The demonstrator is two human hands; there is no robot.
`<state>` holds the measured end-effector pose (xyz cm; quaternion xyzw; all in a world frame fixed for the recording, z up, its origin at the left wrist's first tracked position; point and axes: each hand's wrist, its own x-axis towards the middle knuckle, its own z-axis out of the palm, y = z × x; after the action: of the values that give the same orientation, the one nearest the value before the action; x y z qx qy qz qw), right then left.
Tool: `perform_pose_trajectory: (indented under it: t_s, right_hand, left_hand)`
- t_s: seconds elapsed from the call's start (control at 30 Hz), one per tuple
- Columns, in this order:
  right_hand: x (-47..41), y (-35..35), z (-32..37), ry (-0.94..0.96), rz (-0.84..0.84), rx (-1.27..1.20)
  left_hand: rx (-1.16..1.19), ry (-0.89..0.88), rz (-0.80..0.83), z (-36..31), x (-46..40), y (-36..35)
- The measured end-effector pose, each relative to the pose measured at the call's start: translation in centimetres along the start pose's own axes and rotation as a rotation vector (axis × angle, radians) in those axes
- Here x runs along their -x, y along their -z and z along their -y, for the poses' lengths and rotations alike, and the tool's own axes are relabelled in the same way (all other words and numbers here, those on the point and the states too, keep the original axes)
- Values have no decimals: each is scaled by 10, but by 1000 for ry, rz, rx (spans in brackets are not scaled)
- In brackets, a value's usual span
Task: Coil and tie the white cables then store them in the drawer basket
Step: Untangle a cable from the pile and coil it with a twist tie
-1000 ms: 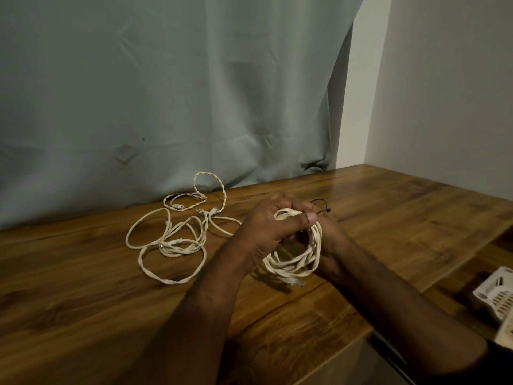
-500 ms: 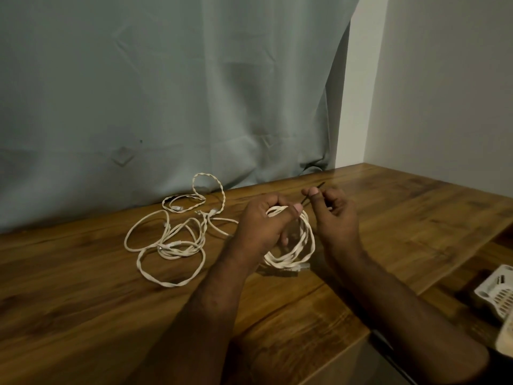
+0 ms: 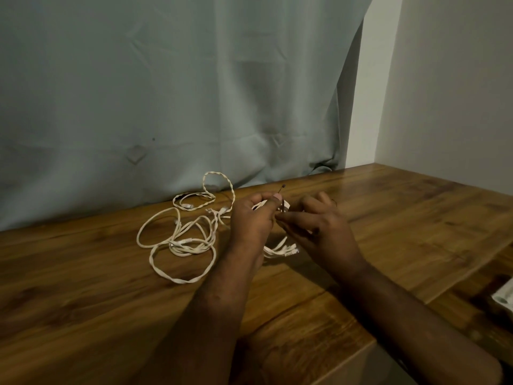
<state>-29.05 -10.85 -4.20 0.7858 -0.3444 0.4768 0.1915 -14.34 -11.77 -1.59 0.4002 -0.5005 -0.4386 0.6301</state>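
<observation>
My left hand [image 3: 251, 220] grips a coiled white cable [image 3: 280, 250] just above the wooden table [image 3: 83, 287]; the coil's lower loops and a plug hang out below the fingers. A thin black tie [image 3: 281, 190] sticks up past my left thumb. My right hand [image 3: 319, 226] is right beside the coil, its fingers curled and pinching the tie at the coil's top. Most of the coil is hidden behind both hands. A loose tangle of white cables [image 3: 183, 234] lies on the table to the left.
A grey-green curtain [image 3: 166, 93] hangs behind the table. A white wall [image 3: 449, 93] closes the right side. The corner of a white plastic basket [image 3: 506, 297] shows at the right edge, below the table's edge.
My right hand has come back against the coil from the right. The black tie's end now pokes up above my left thumb. The coil stays in my left hand.
</observation>
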Motion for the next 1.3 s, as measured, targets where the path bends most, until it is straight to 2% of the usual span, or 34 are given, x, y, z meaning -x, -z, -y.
perform_pose_trajectory:
  t_s: [0.1, 0.27, 0.6, 0.67, 0.87, 1.0, 1.1, 1.2, 1.3]
  right_hand:
    - [0, -1, 0, -7, 31, 55]
    - [-1, 4, 0, -80, 29, -39]
    - [-1, 5, -2, -173, -20, -149]
    - [0, 5, -3, -153, 4, -179]
    - [0, 3, 1, 20, 61, -40]
    - [-4, 10, 7, -113, -86, -260]
    - [-5, 11, 4, -209, -168, -285]
    - [-4, 10, 1, -354, -168, -377]
    - [-5, 8, 4, -499, -133, -576]
  left_hand:
    - [39, 28, -4, 1, -2, 2]
    - [50, 31, 39, -1, 1, 1]
    - [-88, -6, 55, -4, 5, -2]
    - [-62, 5, 51, -3, 4, 0]
    - [129, 81, 57, -6, 2, 1]
    - [78, 59, 85, -3, 1, 2]
    - [27, 56, 103, -1, 0, 2]
    - [21, 56, 85, 1, -2, 3]
    - [31, 55, 87, 2, -1, 3]
